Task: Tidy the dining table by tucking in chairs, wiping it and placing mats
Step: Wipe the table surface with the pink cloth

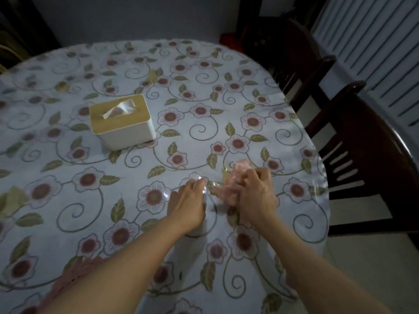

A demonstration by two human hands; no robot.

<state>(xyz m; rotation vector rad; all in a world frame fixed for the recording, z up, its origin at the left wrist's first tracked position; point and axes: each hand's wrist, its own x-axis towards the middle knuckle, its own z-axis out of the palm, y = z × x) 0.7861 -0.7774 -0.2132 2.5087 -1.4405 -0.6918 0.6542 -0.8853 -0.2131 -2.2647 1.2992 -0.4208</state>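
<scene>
A round dining table (pixel 68 177) carries a floral cloth under clear plastic. My right hand (pixel 256 193) is closed around a crumpled pink cloth (pixel 229 189), held just above the table near its right side. My left hand (pixel 188 205) grips a white bottle (pixel 199 225) with a clear top, standing upright on the table right beside the cloth. A pink crocheted mat (pixel 68 279) lies at the near edge, partly under my left forearm. Two dark wooden chairs (pixel 367 155) (pixel 301 64) stand at the table's right side, the near one a little apart from the edge.
A white tissue box (pixel 122 121) with a wooden lid sits left of centre on the table. A white slatted panel (pixel 374 41) fills the right background behind the chairs. Pale floor (pixel 362 257) shows at lower right.
</scene>
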